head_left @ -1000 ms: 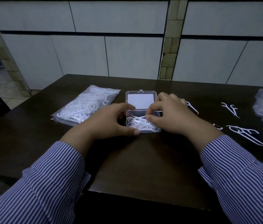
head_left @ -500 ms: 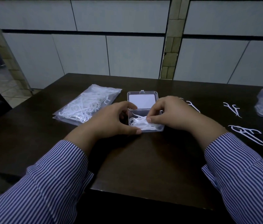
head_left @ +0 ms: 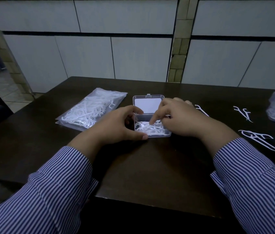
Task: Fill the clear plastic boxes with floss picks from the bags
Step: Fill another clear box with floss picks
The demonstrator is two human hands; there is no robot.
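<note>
Your left hand [head_left: 114,125] grips the open box [head_left: 152,123] at mid-counter [head_left: 150,166] between thumb and fingers, while your right hand [head_left: 182,119], loosely curled, presses an index finger on the picks [head_left: 148,130] inside, bag [head_left: 91,110] lying just left.

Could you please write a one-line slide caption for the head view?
Left hand steadies open clear plastic box while right hand presses white floss picks inside.

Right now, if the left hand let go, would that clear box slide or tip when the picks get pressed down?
Probably slide: the clear box looks thin, light plastic on a smooth table, and the left hand braces it. It may tip backward, since the open lid stands behind it. The picks look springy.
</note>
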